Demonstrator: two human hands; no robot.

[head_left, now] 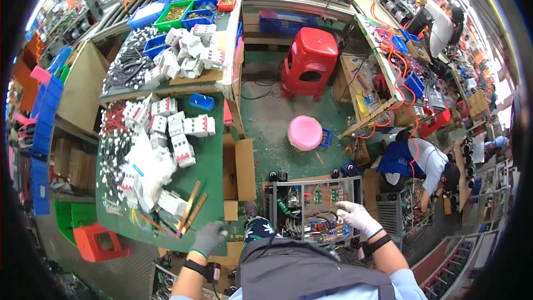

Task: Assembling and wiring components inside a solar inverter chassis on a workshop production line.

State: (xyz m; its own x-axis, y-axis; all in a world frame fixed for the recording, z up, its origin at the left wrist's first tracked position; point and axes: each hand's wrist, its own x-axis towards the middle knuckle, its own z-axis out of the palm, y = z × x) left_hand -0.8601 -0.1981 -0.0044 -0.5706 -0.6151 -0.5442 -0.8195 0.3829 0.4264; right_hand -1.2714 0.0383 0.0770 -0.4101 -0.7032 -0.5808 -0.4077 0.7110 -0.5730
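The green table (208, 171) spans eight to nine o'clock, its near corner beside the person, a position that would keep its stock within reach of the left side. The metal frame (303, 205), the work nearest the right hand, sits at five o'clock directly before the person, open face upward, presumably so that its wired parts (327, 225) can be reached from above. A red stool (312, 55) stands at one o'clock; an open cardboard box (245, 169) stands at seven, against the table's side. A pink-topped stool (305, 132) is at three. A crumpled plastic bag (147, 171) lies at eight among the white switches (183, 150), which are loosely heaped, likely for easy picking. The two gloved hands are well apart. The right hand (358, 219), between four and five, is at the frame's right edge, fingers extended inward; contact cannot be confirmed. The left hand (209, 238), at seven, is half curled by the table's near edge, nothing visible in it; grip cannot be told. Copper-coloured strips (192, 206) lie just beyond it.
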